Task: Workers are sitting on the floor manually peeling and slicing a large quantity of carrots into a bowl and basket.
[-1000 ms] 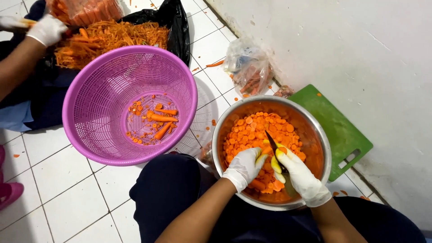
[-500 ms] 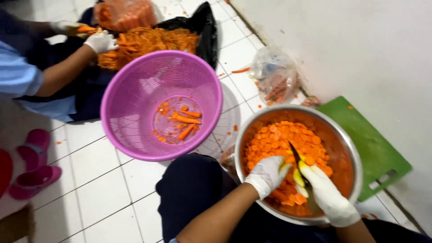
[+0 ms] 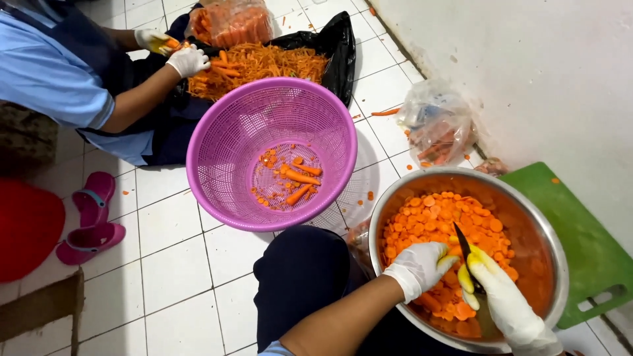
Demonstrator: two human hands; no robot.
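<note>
Our right hand (image 3: 504,300), in a white glove w/ yellowed fingertips, is clenched around a knife (image 3: 465,254); the handle is hidden in the fist, the dark blade sticks up and points away from us. Our left hand (image 3: 417,267), also gloved, has its fingers curled right next to the blade, touching the carrot slices (image 3: 435,221); we can't tell if it's pinching a piece or just resting there. Both hands are over the near part of a big steel bowl (image 3: 557,264), which is heaped w/ round orange slices and sits on the white tile floor just in front of our dark-trousered knee (image 3: 300,277).

Behind the bowl, to the right, a green cutting board (image 3: 587,231) lies by the wall. Left of the bowl, touching or nearly so, is a purple plastic basket (image 3: 217,151) w/ a few carrot pieces (image 3: 297,178) at the bottom. A clear plastic bag (image 3: 438,122) w/ carrots lies near the wall.

Further off, another person in a light blue shirt, white-gloved hand (image 3: 188,60), works over a pile of carrot peelings (image 3: 264,62) on a black bag (image 3: 339,46). Pink sandals (image 3: 89,221) lie on the tiles at left.
</note>
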